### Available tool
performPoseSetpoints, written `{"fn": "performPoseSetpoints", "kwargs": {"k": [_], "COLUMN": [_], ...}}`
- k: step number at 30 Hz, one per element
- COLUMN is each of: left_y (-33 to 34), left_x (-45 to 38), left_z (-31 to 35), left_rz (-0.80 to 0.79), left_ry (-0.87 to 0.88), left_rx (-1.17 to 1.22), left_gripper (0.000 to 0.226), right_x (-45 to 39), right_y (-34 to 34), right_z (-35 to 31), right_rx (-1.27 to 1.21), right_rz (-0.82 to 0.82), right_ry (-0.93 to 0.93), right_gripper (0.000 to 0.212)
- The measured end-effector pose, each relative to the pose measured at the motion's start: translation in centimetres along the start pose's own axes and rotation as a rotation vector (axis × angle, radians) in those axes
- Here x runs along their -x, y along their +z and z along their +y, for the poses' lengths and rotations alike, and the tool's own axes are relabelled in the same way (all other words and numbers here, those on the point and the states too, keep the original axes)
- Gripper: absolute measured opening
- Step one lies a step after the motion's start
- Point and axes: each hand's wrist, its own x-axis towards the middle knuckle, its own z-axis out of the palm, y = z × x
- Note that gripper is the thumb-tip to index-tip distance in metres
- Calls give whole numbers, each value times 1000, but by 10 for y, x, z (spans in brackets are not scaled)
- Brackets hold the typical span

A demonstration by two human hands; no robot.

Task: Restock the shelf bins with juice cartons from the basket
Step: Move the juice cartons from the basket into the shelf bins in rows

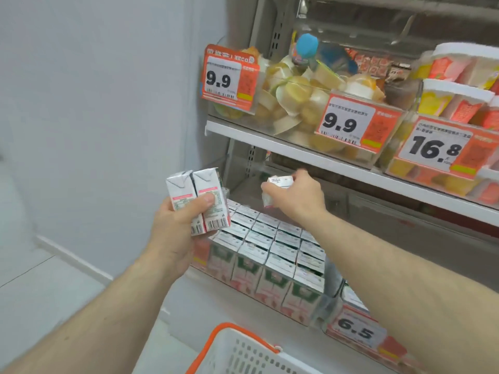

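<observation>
One carton (pixel 278 184) is pinched by the right hand (pixel 297 195) above the bin's packed rows (pixel 270 238); two cartons (pixel 198 201) are clasped in the left hand (pixel 175 230), over the basket (pixel 243 352); a loosened clasp might drop one; a crooked placement might topple neighbours.

Plain pale wall (pixel 102 90), light floor (pixel 32 287) with white skirting (pixel 73 257), white shop shelving (pixel 337 164)

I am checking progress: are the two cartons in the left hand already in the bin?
Out. The left hand grips the two cartons in the air, left of the bin.
</observation>
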Motion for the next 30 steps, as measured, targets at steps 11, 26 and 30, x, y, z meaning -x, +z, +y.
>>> {"fn": "performPoseSetpoints", "kwargs": {"k": [11,26,30], "left_y": [-8,-4,-1], "left_x": [-27,-22,-14], "left_z": [-11,-10,-5], "left_rz": [232,196,53], "left_ry": [27,28,-11], "left_rx": [-15,-47,-16], "left_gripper": [20,23,23], "right_x": [-78,-92,-81], "right_y": [89,92,81], "right_z": [-5,0,-6], "right_rx": [-130,-105,167], "right_rz": [-428,-757,-618], "right_ry": [276,363,183], "right_gripper": [40,19,37]}}
